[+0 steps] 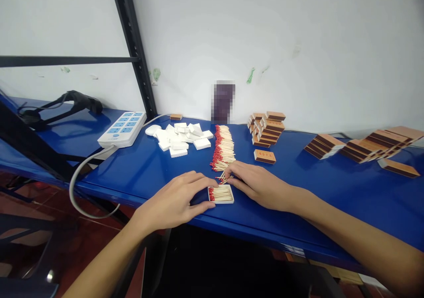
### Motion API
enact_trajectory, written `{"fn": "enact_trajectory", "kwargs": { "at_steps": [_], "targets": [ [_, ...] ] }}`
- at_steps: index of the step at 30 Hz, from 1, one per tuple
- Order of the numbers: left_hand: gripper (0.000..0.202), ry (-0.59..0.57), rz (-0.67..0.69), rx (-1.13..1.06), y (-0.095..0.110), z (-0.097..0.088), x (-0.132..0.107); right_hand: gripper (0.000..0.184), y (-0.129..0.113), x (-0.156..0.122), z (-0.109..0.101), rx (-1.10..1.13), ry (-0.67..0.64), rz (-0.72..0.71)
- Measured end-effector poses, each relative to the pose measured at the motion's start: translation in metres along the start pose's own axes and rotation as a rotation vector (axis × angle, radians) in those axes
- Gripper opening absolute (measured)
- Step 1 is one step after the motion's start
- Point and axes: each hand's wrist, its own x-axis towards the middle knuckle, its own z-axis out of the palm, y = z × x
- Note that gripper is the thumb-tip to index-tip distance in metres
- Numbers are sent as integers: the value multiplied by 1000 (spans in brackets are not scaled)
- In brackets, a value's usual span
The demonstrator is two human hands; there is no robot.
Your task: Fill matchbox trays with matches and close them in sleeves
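A small white matchbox tray [228, 201] with red-headed matches lying in it sits near the table's front edge. My left hand [180, 199] grips its left end, fingers at the far corner and thumb at the near corner. Just beyond the tray, my right hand [250, 181] has thumb and fingers pinched together on several matches [222, 179]. These lie at the near end of a long row of loose matches [225, 143], their red heads pointing left. How many matches are between the right fingers is hidden.
White matchbox trays [179, 145] are heaped at the left, beside a power strip [122, 128]. Stacked brown matchbox sleeves [270, 128] and a single matchbox [265, 156] are right of the matches. More matchboxes [374, 143] stand farther right. A black shelf post [135, 46] rises at left.
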Motion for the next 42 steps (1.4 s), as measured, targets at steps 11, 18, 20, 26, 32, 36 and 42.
{"fn": "enact_trajectory", "kwargs": {
  "at_steps": [11,18,20,26,32,36,42],
  "targets": [
    [33,-15,-29,1,3,-2,0,22,-5,2,0,-1,21,68],
    [33,-14,-87,-30,1,0,-2,17,-30,-11,1,116,6,12],
    [33,-15,-87,-31,1,0,-2,16,-34,-13,5,111,-3,-4],
    [25,-7,12,-31,1,-1,0,16,-26,-9,7,95,102,-47],
    [21,-21,51,-28,0,-2,0,18,-5,-4,2,-53,159,25],
    [25,-12,69,3,-1,-1,0,20,3,-3,1,-121,155,34],
    [24,-11,95,38,-4,2,-1,23,8,-1,4,-71,112,1]
  ]
}}
